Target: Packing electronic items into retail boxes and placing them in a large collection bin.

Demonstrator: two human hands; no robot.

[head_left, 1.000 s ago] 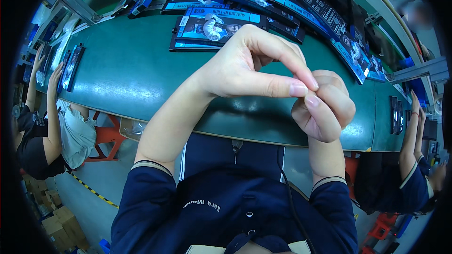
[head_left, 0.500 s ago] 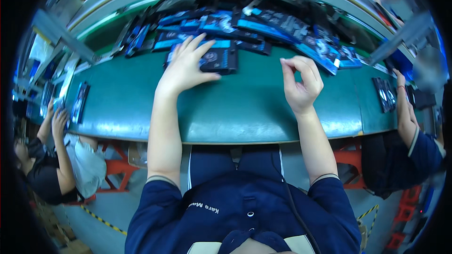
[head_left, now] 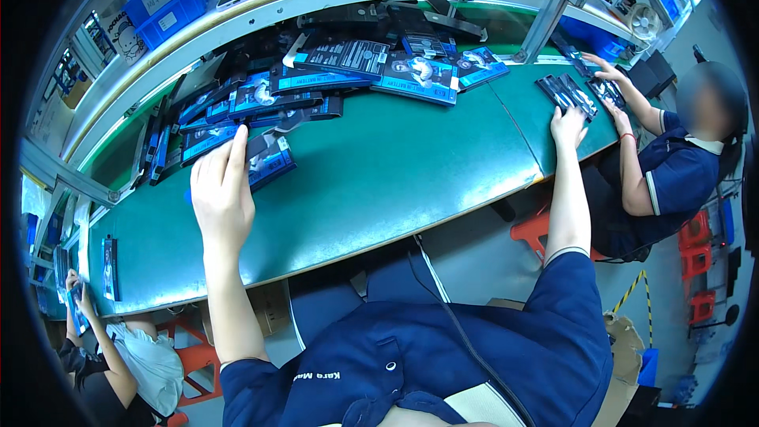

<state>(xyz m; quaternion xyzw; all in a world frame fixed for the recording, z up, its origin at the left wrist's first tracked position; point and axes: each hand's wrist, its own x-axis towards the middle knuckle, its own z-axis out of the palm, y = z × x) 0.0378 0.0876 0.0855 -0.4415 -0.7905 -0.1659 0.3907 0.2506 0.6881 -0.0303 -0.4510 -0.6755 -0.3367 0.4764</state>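
My left hand (head_left: 224, 194) lies over a flat black-and-blue box (head_left: 273, 160) at the front of a heap, its fingers pressed together across it; the thumb is mostly hidden. Far out to the right, my right hand (head_left: 568, 128) has its fingers closed on the near end of a dark package (head_left: 565, 96) with shiny light patches. That package is one of a few lying side by side. Behind my left hand spreads the heap of similar boxes (head_left: 265, 95), some tilted, with a larger box (head_left: 417, 77) at its right end.
Across the green tabletop (head_left: 379, 158) runs a seam on the right. A co-worker (head_left: 672, 146) handles packages there; another person's hands (head_left: 79, 292) are at the far left, near a lone box (head_left: 109, 269). A metal post (head_left: 565, 4) and shelf (head_left: 261, 8) rise behind.
The view has swung to the right. My right hand has gone from a pinch in the air to the packages near the co-worker. My left hand's spread fingers have come together over the box.
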